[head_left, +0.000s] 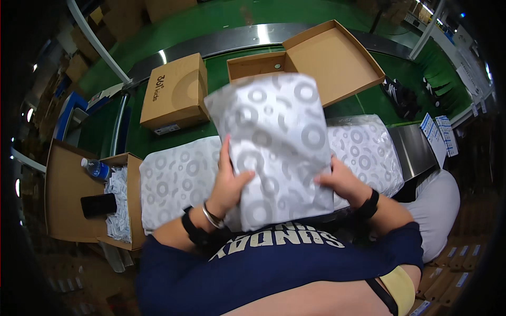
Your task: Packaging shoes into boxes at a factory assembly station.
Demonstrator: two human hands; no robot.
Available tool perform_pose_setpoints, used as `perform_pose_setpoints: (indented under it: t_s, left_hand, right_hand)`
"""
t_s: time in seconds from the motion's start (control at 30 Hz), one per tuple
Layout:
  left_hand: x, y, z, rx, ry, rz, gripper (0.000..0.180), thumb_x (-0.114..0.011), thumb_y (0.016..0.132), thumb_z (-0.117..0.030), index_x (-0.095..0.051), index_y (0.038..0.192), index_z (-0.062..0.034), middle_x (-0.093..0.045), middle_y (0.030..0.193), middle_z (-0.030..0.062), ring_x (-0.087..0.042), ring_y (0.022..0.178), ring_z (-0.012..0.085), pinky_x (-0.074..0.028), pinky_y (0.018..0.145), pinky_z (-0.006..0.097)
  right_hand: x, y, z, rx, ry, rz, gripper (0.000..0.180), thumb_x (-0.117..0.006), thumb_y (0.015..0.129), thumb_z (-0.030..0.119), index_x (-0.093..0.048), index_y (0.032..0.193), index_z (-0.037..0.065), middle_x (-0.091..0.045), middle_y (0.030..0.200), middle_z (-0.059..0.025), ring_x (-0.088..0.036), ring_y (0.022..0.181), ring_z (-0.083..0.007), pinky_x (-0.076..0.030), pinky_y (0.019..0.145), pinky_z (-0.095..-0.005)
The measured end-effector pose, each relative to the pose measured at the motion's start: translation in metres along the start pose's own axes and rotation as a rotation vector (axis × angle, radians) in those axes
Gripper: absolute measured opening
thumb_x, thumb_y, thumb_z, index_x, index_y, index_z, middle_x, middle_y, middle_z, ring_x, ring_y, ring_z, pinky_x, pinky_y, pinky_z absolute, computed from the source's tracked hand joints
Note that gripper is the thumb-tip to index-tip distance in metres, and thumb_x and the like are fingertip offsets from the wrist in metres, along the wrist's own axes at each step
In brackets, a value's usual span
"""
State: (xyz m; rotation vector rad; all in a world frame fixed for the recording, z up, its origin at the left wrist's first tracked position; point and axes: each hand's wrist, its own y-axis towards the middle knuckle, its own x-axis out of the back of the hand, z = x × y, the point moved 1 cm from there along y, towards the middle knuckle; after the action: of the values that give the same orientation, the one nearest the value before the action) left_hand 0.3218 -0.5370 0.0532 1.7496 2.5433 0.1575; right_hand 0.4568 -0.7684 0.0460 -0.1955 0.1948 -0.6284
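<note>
Between both hands I hold up white wrapping paper [279,142] patterned with grey rings and short curves. My left hand [231,184] grips its left side, thumb on the front. My right hand [345,181] pinches its lower right side, also thumb in front; the other fingers are largely hidden behind. Whether it is a bundle of sheets or wraps something, I cannot tell. Below lie more stacks of the same paper, a left stack [182,176] and a right stack [366,152] in clear plastic. The held paper partly covers an open brown shoe box [334,63] beyond it.
A closed shoe box [176,92] sits on the green conveyor belt [216,68]. Dark shoes [403,97] stand at the right. At the left, an open carton [68,195] holds small white packets [119,200], a bottle [96,168] and a black phone [98,205]. Label sheets [438,134] hang at right.
</note>
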Motion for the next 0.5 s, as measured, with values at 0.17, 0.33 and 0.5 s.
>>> perform_pose_setpoints:
  t_s: [0.17,0.33,0.5]
  left_hand:
    - [0.0,0.137,-0.05,0.146,-0.365,0.093,0.072,-0.049,0.074,-0.004,-0.01,0.135,-0.0063,-0.039,0.119,0.0192,-0.05,0.1,0.0259,-0.048,0.079,0.035]
    - [0.018,0.252,0.043,0.357,-0.392,-0.102,0.046,-0.049,0.081,-0.011,-0.036,0.122,0.0051,-0.056,0.102,0.0175,-0.058,0.088,0.0253,-0.048,0.076,0.036]
    - [0.043,0.217,0.062,0.18,0.014,-0.101,0.038,-0.045,0.085,-0.014,-0.044,0.119,0.0021,-0.058,0.103,0.0153,-0.058,0.088,0.0211,-0.047,0.071,0.03]
  right_hand:
    - [0.044,0.092,0.08,-0.016,0.306,0.004,0.034,-0.055,0.079,0.006,-0.047,0.111,-0.006,-0.06,0.1,-0.0122,-0.06,0.085,-0.0174,-0.05,0.075,-0.0292]
    - [0.085,0.206,0.057,0.151,0.049,-0.243,0.033,-0.056,0.082,0.016,-0.051,0.107,-0.006,-0.061,0.097,-0.0182,-0.06,0.088,-0.0252,-0.048,0.076,-0.0358]
    - [0.024,0.216,0.038,0.265,-1.174,-0.345,0.056,-0.067,0.071,0.033,-0.052,0.112,-0.002,-0.059,0.1,-0.0217,-0.056,0.094,-0.0349,-0.042,0.083,-0.042]
